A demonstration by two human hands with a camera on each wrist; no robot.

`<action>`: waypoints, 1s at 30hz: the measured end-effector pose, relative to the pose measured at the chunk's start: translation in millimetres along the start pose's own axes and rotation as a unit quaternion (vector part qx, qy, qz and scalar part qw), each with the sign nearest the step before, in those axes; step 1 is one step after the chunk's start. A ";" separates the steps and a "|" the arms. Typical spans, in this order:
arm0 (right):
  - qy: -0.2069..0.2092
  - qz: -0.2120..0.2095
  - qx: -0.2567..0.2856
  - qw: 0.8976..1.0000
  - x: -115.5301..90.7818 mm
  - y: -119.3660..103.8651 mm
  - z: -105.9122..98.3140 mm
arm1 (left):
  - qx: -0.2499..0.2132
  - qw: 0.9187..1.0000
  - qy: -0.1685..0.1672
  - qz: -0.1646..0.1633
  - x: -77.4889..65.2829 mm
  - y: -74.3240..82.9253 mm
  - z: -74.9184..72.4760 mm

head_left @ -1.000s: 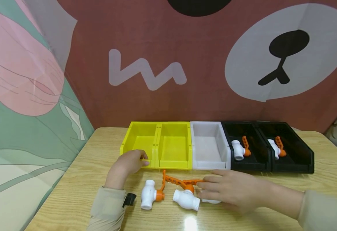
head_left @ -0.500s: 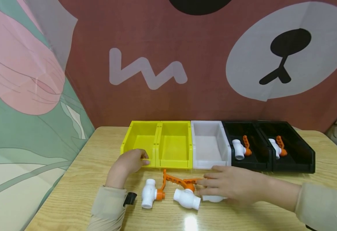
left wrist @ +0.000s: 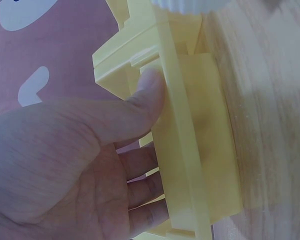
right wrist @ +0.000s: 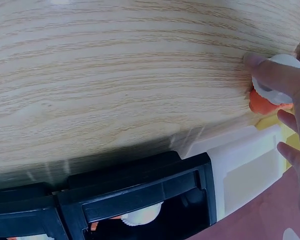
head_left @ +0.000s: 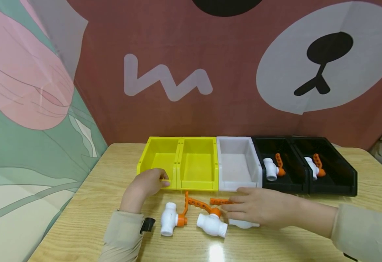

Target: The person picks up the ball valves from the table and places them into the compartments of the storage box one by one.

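My left hand (head_left: pixel 146 183) holds the front wall of the far-left yellow bin (head_left: pixel 161 145). In the left wrist view its thumb presses one face of that yellow wall (left wrist: pixel 182 130), fingers behind. Over a white ball valve (head_left: pixel 243 223) lies my right hand (head_left: pixel 266 207), gripping it; the fingers hide most of the body. The valve's orange lever (head_left: pixel 220 201) sticks out to the left. In the right wrist view the thumb crosses the valve's white end (right wrist: pixel 280 82). A middle ball valve (head_left: pixel 212 225) and a left one (head_left: pixel 168 220) lie beside it on the table.
A second yellow bin (head_left: pixel 198 187) and a white bin (head_left: pixel 238 186) stand in the same row. Two black bins (head_left: pixel 284 189) (head_left: pixel 348 182) at the right each contain a ball valve (head_left: pixel 271 169) (head_left: pixel 312 168). A printed cloth (head_left: pixel 177 116) hangs behind the wooden table (head_left: pixel 184 251).
My right hand has shifted slightly away from me, and the valve under it has turned a little, its lever now farther from the middle valve. The left hand has stayed in place.
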State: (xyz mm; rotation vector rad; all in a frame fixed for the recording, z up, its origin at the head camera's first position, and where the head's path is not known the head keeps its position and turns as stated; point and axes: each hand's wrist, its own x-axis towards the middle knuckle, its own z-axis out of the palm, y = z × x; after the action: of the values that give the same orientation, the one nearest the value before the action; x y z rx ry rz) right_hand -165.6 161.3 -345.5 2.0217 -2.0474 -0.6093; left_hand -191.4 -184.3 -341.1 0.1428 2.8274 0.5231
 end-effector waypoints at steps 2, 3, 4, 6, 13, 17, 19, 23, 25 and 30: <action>-0.012 0.001 0.005 1.000 -0.4 0.1 -1.1 | -0.002 1.000 0.000 -0.001 -0.2 0.1 -0.4; -0.017 0.003 0.008 1.000 -0.8 0.1 -1.6 | -0.002 1.000 0.000 -0.001 -0.2 0.0 -0.3; -0.022 0.004 0.015 1.000 -1.0 0.0 -2.0 | -0.003 1.000 0.000 -0.001 -0.2 -0.1 -0.3; -0.029 0.009 0.023 0.999 -1.3 -0.4 -2.9 | -0.005 1.000 0.000 -0.002 -0.5 0.0 -0.1; -0.055 0.018 0.031 0.998 -2.9 -2.7 -5.3 | -0.004 1.000 0.004 0.001 0.7 -0.7 1.4; -0.050 0.022 0.031 0.998 -5.3 -3.8 -5.8 | -0.002 1.000 0.003 0.000 0.5 -0.4 0.9; -0.044 0.024 0.036 0.998 -6.0 -4.7 -6.2 | -0.003 1.000 0.003 -0.003 1.0 -0.3 1.0; -0.031 0.023 0.032 0.999 -6.2 -6.7 -7.7 | -0.003 1.000 0.003 -0.003 2.1 -0.4 1.2; -0.027 0.023 0.021 0.999 -6.4 -7.6 -8.5 | -0.003 1.000 0.004 -0.002 2.7 -0.6 1.5; -0.020 0.025 -0.010 0.999 -8.3 -7.9 -11.1 | -0.002 1.000 0.003 -0.005 2.3 -0.5 1.2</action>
State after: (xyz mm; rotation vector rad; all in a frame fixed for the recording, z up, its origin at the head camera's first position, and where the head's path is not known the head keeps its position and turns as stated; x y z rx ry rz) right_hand -153.4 168.0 -337.7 1.9570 -2.0991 -0.6640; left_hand -193.3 -184.1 -342.8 0.1257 2.8317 0.5290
